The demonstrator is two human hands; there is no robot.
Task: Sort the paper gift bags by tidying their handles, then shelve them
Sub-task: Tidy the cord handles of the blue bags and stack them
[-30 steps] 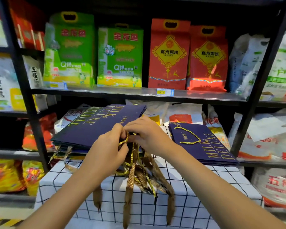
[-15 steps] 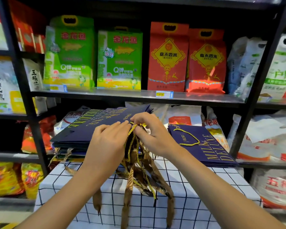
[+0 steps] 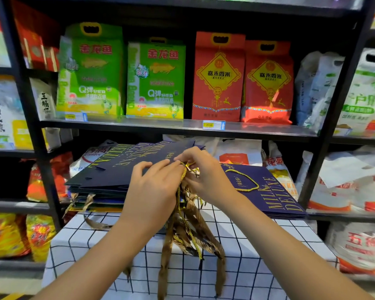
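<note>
A stack of flat navy gift bags point(image 3: 117, 172) with gold "MILK DELUXE" lettering lies on a checked tablecloth point(image 3: 258, 252). Its gold cord and brown ribbon handles point(image 3: 188, 230) hang in a tangle over the table's front. My right hand point(image 3: 204, 172) pinches a gold cord handle at the top bag's edge. Fingers extended, my left hand point(image 3: 154, 187) rests on that bag beside the cord. A second, smaller pile of navy bags point(image 3: 273, 191) sits to the right with one gold cord loop point(image 3: 245, 180) lying neatly on top.
A black metal shelf unit point(image 3: 182, 126) stands right behind the table. Green rice bags point(image 3: 91, 72) and red rice bags point(image 3: 219, 76) fill the shelf above; white sacks point(image 3: 353, 182) crowd the lower shelf behind and right of the gift bags.
Both hands have risen slightly with the top bag's edge. My left hand's fingers have gone from curled on the cord to stretched over the bag. The view has tilted down a little.
</note>
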